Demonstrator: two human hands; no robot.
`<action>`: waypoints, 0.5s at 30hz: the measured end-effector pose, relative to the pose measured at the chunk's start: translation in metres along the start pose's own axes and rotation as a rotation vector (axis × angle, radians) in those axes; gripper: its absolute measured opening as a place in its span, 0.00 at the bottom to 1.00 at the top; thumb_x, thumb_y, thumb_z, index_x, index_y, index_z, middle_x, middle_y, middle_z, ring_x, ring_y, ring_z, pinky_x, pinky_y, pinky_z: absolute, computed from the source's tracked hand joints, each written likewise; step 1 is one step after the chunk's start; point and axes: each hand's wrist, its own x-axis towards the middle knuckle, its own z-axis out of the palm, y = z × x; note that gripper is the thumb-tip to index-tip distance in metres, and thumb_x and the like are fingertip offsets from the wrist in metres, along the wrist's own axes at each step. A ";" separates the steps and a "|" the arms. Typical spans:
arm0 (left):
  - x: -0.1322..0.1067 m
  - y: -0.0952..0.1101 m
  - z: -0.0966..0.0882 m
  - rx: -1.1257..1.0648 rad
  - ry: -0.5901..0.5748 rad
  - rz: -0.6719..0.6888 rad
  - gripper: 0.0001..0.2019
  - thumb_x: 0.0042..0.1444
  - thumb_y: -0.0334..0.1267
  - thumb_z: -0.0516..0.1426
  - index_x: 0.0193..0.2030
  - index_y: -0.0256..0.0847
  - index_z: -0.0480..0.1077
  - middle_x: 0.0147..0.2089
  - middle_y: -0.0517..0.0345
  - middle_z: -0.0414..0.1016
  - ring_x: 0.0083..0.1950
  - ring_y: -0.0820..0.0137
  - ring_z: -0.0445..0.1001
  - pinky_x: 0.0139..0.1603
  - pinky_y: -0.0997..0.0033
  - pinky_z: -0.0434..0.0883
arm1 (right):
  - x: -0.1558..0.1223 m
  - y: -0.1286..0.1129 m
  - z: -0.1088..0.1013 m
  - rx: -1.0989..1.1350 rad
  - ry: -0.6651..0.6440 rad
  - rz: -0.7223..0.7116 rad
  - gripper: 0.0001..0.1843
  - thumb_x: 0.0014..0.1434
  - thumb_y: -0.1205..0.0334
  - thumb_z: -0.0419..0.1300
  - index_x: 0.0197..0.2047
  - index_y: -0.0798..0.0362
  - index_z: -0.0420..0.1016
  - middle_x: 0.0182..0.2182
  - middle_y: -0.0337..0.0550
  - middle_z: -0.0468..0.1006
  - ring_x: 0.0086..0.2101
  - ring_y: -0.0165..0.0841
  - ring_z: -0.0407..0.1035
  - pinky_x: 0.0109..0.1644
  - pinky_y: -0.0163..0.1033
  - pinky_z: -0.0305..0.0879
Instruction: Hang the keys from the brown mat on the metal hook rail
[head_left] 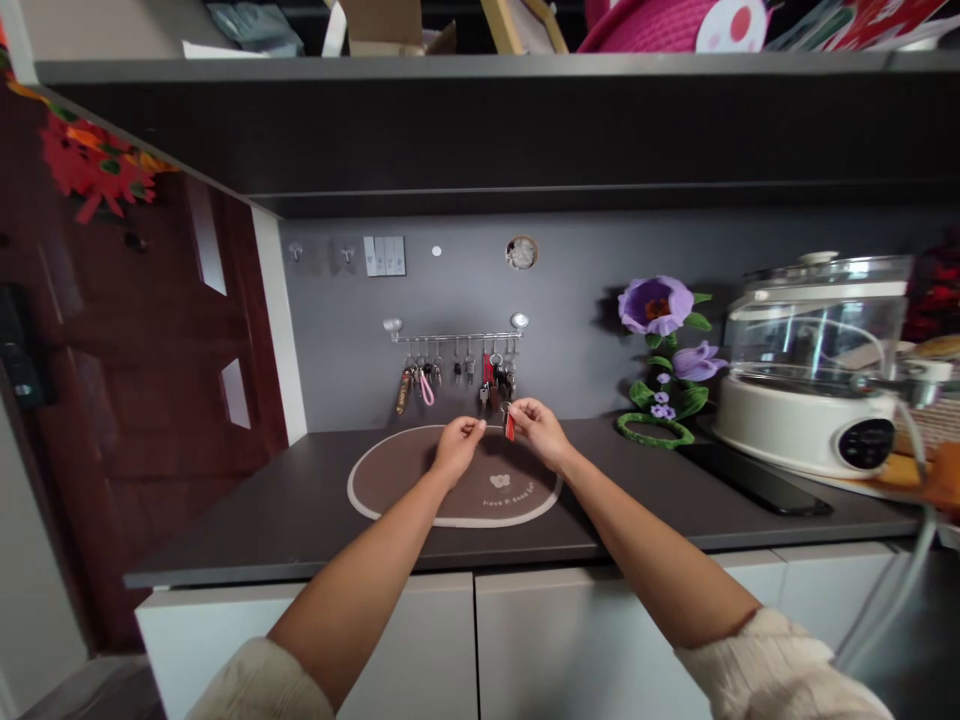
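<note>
Above the brown oval mat (405, 465), my right hand (544, 432) pinches a key ring with a red tag (511, 425). A short gap to the left, my left hand (457, 450) has its thumb and fingers closed together. Whatever may be between those fingertips is too small to make out. On the wall just behind both hands, a metal hook rail (459, 337) carries several keys. Among them hang a pink strap (427, 388), a brown tag (403, 391) and a red strap (487, 369).
Purple artificial flowers (657, 306) stand right of the mat, with a black phone (757, 482) in front. A white appliance with a clear top (802, 420) fills the counter's right side. A dark shelf (480, 130) overhangs the counter. A light switch (385, 256) is on the wall.
</note>
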 end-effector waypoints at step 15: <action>0.006 -0.019 0.002 0.236 0.007 -0.092 0.07 0.48 0.36 0.52 0.26 0.36 0.67 0.24 0.59 0.68 0.26 0.75 0.65 0.28 0.76 0.60 | 0.080 -0.045 -0.027 0.166 0.265 0.160 0.03 0.50 0.70 0.52 0.26 0.55 0.63 0.16 0.33 0.65 0.17 0.21 0.60 0.29 0.33 0.66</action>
